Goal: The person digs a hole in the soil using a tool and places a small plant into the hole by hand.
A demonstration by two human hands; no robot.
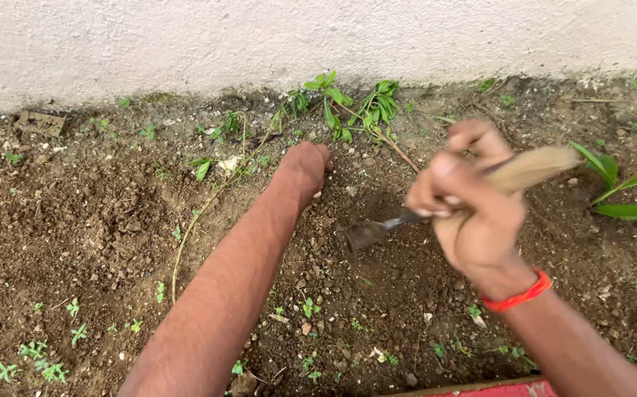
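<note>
Operator: Hands status? Right hand (473, 213) is closed around the wooden handle (535, 167) of a small digging tool; left hand (305, 167) is curled, knuckles up, pressed on the soil (98, 220) near the wall (186, 37).

Checker: Tool orientation?

Operator: Long axis runs from upper right at the handle down-left to the metal blade (366, 234), whose tip touches the soil.

Checker: Blade position relative to hands?

Operator: Between them, below and right of the left hand, nearer the right. A leafy weed (355, 110) stands just beyond the left hand.
</note>
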